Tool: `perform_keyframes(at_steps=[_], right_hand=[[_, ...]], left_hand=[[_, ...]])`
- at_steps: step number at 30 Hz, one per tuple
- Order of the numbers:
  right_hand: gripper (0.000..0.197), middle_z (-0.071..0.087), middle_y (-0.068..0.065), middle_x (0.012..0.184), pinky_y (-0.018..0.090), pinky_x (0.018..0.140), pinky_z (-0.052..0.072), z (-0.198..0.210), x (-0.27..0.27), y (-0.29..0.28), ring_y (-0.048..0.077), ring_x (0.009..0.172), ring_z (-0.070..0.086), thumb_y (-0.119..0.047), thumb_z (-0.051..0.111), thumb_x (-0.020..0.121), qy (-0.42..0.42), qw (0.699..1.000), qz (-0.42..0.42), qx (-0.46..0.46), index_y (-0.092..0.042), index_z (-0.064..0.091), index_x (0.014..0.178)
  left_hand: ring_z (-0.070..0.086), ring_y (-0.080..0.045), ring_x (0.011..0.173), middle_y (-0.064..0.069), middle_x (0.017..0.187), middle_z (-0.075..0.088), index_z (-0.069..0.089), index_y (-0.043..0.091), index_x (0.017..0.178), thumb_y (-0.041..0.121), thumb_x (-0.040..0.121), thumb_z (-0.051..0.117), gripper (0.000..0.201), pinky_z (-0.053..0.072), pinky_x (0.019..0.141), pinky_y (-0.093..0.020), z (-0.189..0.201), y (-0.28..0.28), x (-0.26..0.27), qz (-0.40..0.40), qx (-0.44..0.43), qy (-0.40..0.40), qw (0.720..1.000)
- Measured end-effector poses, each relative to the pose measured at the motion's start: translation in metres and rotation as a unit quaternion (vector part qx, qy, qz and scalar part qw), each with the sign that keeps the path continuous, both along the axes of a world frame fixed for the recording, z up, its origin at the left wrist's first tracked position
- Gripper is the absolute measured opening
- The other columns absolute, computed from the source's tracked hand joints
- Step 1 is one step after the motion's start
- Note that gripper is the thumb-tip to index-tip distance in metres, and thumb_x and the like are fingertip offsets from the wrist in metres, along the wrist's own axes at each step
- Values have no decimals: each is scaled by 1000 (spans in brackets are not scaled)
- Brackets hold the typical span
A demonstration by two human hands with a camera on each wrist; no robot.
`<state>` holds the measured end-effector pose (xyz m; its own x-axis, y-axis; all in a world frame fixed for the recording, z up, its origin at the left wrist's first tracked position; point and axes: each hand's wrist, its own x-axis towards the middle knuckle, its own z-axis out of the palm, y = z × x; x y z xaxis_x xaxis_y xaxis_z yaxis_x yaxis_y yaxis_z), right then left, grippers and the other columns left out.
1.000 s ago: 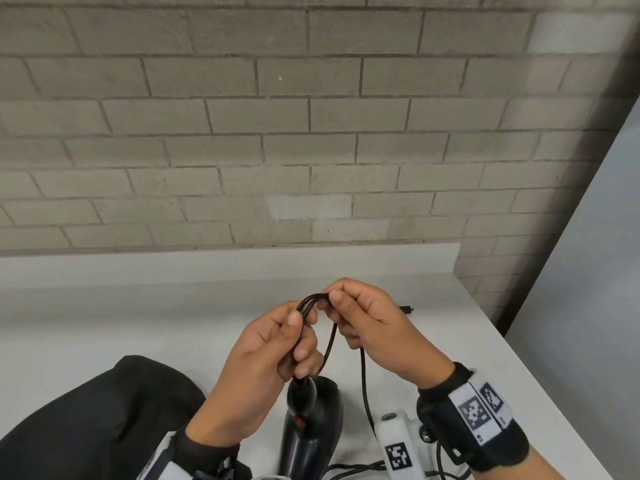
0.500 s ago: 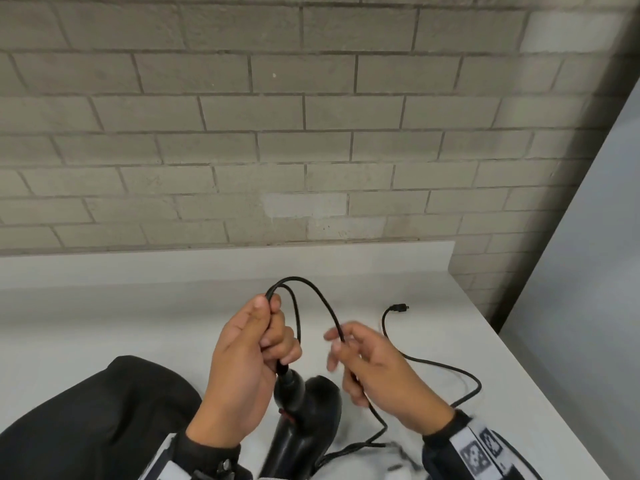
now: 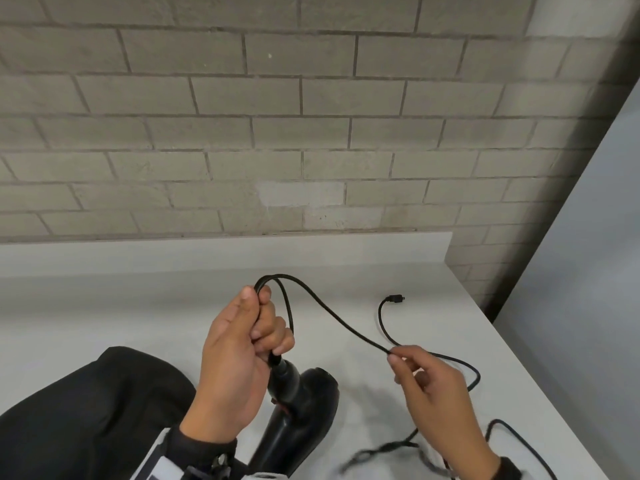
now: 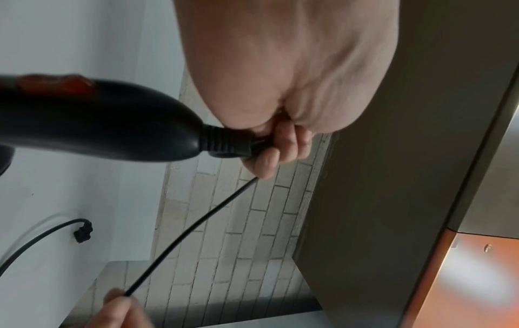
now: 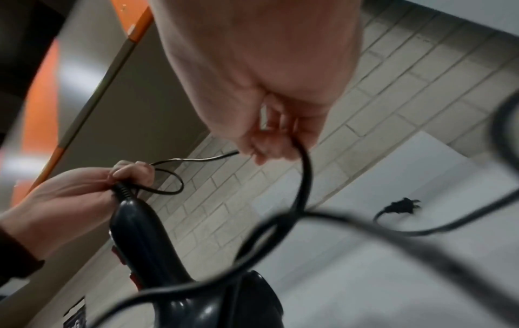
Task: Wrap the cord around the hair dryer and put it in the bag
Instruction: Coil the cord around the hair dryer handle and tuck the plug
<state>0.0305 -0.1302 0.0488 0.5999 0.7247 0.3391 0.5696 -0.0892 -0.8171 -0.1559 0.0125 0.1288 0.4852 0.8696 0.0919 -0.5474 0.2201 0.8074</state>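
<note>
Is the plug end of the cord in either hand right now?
No, the plug lies on the white counter, apart from the left hand and the right hand, which hold the cord elsewhere.

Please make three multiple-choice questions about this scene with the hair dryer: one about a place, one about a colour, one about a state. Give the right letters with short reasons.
1. Where does the plug lie?
A. on the white counter
B. inside the black bag
C. in the right hand

2. What colour is the switch on the hair dryer handle?
A. blue
B. red
C. white

3. What is the left hand doing?
A. resting flat on the counter
B. gripping folded cord loops at the handle end
C. hanging open and idle

Answers:
1. A: the plug sits on the counter, apart from both hands.
2. B: the left wrist view shows a red switch.
3. B: the fingers curl round the cord beside the strain relief.
</note>
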Motion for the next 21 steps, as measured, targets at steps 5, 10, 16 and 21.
perform_keyframes(at_steps=[5, 10, 16, 21], right_hand=[[12, 57, -13, 64, 22, 47, 47, 14, -17, 10, 8, 55, 53, -33, 57, 94, -254, 964, 14, -75, -31, 65, 85], [28, 46, -10, 57, 22, 34, 35, 42, -44, 12, 11, 40, 44, -39, 43, 89, -399, 909, 77, -97, -31, 60, 68], [30, 46, -9, 60, 22, 36, 33, 77, -54, 15, 12, 44, 43, -39, 45, 93, -446, 879, 162, -43, -30, 65, 73], [24, 50, -10, 71, 24, 46, 41, 95, -41, 21, 9, 57, 45, -42, 47, 99, -345, 913, 219, 12, -31, 68, 94]], left_hand=[[23, -9, 45, 5, 54, 25, 52, 10, 87, 33, 94, 44, 25, 33, 46, -22, 1, 0, -1, 5, 15, 3, 1000], [24, -11, 45, 3, 52, 28, 54, 9, 88, 33, 96, 43, 27, 33, 49, -23, 0, -5, -1, 0, 49, 18, 999], [36, -15, 48, -2, 55, 34, 64, 13, 93, 33, 99, 42, 30, 41, 58, -30, 0, -13, 2, 0, 91, 50, 995], [58, -24, 60, -8, 59, 51, 62, 12, 98, 39, 102, 46, 32, 51, 68, -29, -2, -12, 0, -15, 155, 84, 984]])
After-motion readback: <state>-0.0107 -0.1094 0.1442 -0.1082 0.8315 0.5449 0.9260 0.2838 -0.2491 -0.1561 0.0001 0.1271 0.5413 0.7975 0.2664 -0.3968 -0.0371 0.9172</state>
